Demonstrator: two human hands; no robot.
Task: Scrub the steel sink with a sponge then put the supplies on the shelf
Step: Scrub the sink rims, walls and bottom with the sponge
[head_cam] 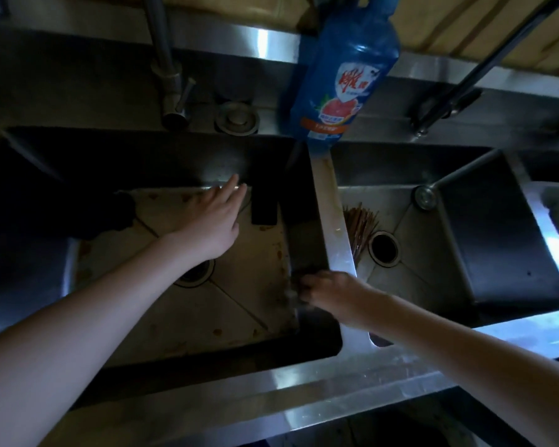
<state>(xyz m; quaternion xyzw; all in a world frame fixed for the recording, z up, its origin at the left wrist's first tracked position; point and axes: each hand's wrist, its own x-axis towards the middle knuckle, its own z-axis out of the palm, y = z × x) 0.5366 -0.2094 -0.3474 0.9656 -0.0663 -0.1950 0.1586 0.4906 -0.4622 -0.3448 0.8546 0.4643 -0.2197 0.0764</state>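
Sink, steel, two basins side by side with a narrow divider between them. Left basin has a floor stained with brownish spots. Its drain is partly hidden under the left forearm.

Left hand reaches over the left basin toward the back wall, palm down, fingers straight and close together, holding nothing. Cannot tell whether the fingertips touch the steel.

Right hand is at the right inner wall of the left basin, just below the divider, with its fingers curled round the sponge. The sponge is dark and motion-blurred, pressed against that wall near the basin's front right corner.

Blue detergent bottle stands upright on the back ledge, in line with the divider, with a red and white label. Left faucet rises from the ledge behind the left basin, with a round metal cap just beside its base. Right faucet spout hangs over the right basin. A chopstick bundle lies in the right basin against the divider, near that basin's drain.
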